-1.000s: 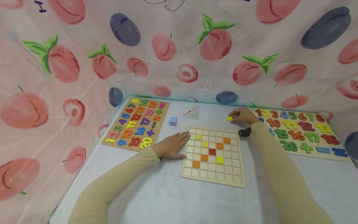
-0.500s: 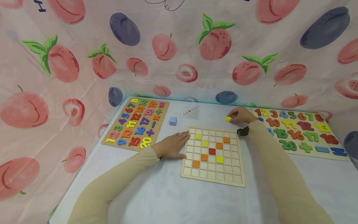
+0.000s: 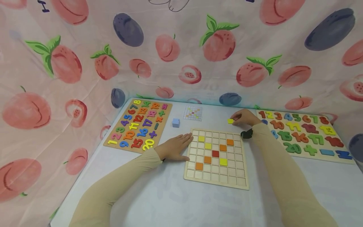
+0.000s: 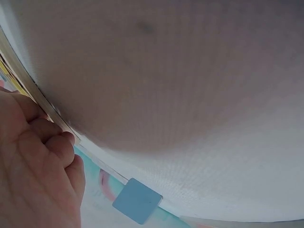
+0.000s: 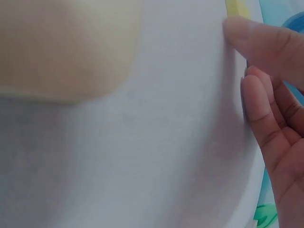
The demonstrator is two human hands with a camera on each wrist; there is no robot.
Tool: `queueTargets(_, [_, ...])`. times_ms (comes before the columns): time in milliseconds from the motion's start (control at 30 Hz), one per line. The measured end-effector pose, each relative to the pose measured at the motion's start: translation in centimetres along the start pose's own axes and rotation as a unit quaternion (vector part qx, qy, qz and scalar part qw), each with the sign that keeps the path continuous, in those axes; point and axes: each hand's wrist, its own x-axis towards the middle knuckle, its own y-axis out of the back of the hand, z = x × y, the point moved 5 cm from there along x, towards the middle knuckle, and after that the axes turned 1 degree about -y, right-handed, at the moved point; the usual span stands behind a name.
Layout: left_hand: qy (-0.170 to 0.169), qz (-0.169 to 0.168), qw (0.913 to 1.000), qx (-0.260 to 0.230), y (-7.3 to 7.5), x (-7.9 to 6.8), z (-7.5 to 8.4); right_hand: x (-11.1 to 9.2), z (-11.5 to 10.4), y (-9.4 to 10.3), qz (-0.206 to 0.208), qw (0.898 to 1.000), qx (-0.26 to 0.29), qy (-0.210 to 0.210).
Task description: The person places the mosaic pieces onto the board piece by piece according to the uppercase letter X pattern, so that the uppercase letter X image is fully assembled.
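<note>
A wooden grid board (image 3: 235, 181) lies flat on the table, with a red tile (image 3: 215, 154) near its middle. Several orange tiles (image 3: 230, 142) and yellow tiles (image 3: 223, 162) sit in its squares, along two diagonals. My left hand (image 3: 174, 147) rests with straightened fingers at the board's left edge. Beyond the board's far right corner, my right hand (image 3: 245, 117) pinches a yellow square tile (image 3: 230, 121) between thumb and fingers. In the right wrist view, a sliver of that tile (image 5: 237, 8) shows above the thumb; the board's rounded corner (image 5: 109, 71) appears blurred.
A blue cube (image 3: 175, 123) and a printed pattern card (image 3: 193, 113) lie behind the board. Colourful number boards flank it, one at the left (image 3: 113, 144) and one at the right (image 3: 306, 154). A fruit-print curtain (image 3: 170, 75) rises behind the table.
My right hand has shifted slightly left with the yellow tile. My left hand and the tiles on the board have stayed in place.
</note>
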Motion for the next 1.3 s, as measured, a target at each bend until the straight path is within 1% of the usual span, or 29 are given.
queueTargets(133, [-0.002, 0.001, 1.0, 0.003, 0.1, -0.1, 0.1, -0.1, -0.3, 0.0, -0.002, 1.0, -0.016, 0.005])
queueTargets(267, [-0.003, 0.002, 1.0, 0.008, 0.1, 0.0, 0.1, -0.2, -0.5, 0.1, -0.004, 1.0, -0.019, 0.006])
queueTargets(400, [-0.002, 0.001, 0.9999, 0.011, 0.0, 0.1, 0.1, -0.4, -0.6, 0.1, 0.006, 1.0, -0.02, 0.008])
queueTargets(500, [-0.004, 0.002, 1.0, 0.005, 0.0, 0.1, 0.2, -0.6, -0.6, 0.1, 0.013, 1.0, -0.017, 0.005])
queueTargets(633, [-0.007, 0.002, 1.0, 0.001, -0.1, 0.1, 0.2, -0.8, -0.4, 0.0, 0.017, 1.0, 0.001, 0.003])
queueTargets(767, [-0.007, 0.003, 0.9999, 0.008, -0.1, 0.0, 0.2, -1.0, -0.8, 0.1, 0.021, 0.999, 0.012, 0.026])
queueTargets(867, [-0.008, 0.007, 0.9999, 0.008, -0.1, 0.0, 0.2, -1.3, -1.5, 0.2, 0.029, 0.998, 0.011, 0.051])
queueTargets(933, [-0.008, 0.01, 0.9999, 0.004, 0.0, -0.1, 0.2, -1.7, -2.1, 0.2, 0.032, 0.998, 0.01, 0.059])
queueTargets(1133, [-0.004, 0.008, 0.9999, 0.007, 0.0, 0.0, 0.1, -3.3, -4.0, 0.0, 0.019, 0.995, 0.035, 0.089])
queueTargets(1300, [-0.003, 0.009, 0.9999, 0.007, 0.0, 0.0, 0.0, -4.8, -5.1, -0.3, 0.009, 0.994, 0.024, 0.102])
